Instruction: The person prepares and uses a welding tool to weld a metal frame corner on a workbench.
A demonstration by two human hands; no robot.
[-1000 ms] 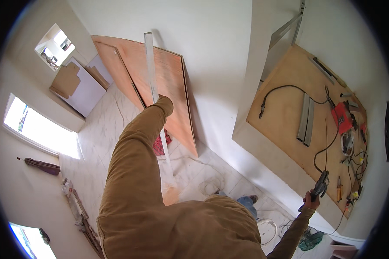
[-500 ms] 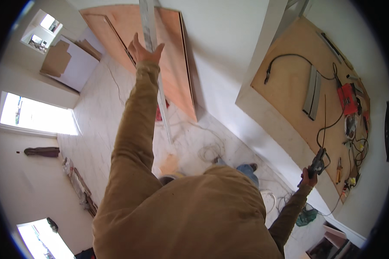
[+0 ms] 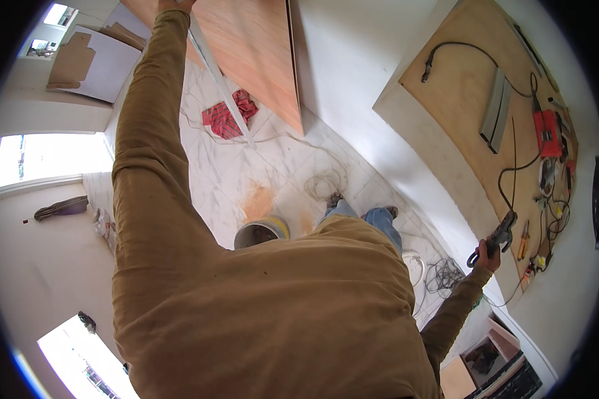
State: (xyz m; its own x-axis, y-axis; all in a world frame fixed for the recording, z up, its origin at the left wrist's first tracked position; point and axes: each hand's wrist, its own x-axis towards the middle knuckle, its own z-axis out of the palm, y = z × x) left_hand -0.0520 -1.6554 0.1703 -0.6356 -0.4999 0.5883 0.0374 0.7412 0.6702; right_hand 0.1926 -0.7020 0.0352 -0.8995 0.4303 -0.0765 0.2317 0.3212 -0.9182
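Note:
My left arm stretches up to the top edge, where my left hand (image 3: 175,5) is mostly cut off by the frame. It is beside a long pale metal bar (image 3: 214,70) that slants down to the floor; whether the fingers grip the bar is hidden. At the right, my right hand (image 3: 487,258) is closed around a dark welding electrode holder (image 3: 502,234). A thin straight rod (image 3: 513,159) rises from its tip, and a black cable runs close by. The holder is over the near edge of a wooden board (image 3: 456,106).
On the board are grey metal tubes (image 3: 496,110), a red machine (image 3: 548,134), orange-handled pliers (image 3: 524,239) and tangled wires. Wooden panels (image 3: 253,53) lean against the wall. A red cloth (image 3: 229,115), a bucket (image 3: 279,226), a coiled wire (image 3: 325,186) and a cable tangle (image 3: 444,276) lie on the tiled floor.
My left hand, earlier open beside the bar, has moved up and left to the frame's edge. The view has shifted, showing more floor and the bucket. My right hand still holds the electrode holder.

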